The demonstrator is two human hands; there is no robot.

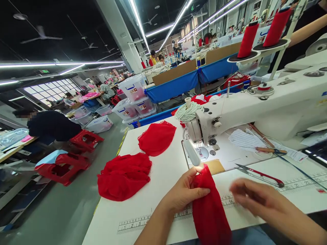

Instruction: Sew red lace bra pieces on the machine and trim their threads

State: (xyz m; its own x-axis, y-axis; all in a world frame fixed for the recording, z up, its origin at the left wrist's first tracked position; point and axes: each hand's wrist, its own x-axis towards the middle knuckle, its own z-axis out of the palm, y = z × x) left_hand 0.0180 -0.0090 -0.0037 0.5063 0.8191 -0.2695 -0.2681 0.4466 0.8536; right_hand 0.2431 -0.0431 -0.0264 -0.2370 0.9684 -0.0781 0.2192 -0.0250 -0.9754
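My left hand (pixel 187 190) pinches the upper end of a strip of red fabric (pixel 211 211), its thumb lying across the cloth. The strip hangs down over the table's front edge towards my lap. To the right, my right hand (pixel 255 195) is slightly blurred above the printed ruler, fingers curved and apart, with nothing visible in it. Just beyond the fabric is the white sewing machine (pixel 245 109), its needle area lit. Thread snips (pixel 265 175) with red handles lie beyond my right hand.
Two red fabric pieces, a gathered one (pixel 124 177) and a lace-edged one (pixel 157 137), lie left on the white table (pixel 109 217). Red thread cones (pixel 247 41) stand at upper right. Plastic bins (pixel 133 88) are stacked behind. A person (pixel 53 126) bends near red stools (pixel 63 166).
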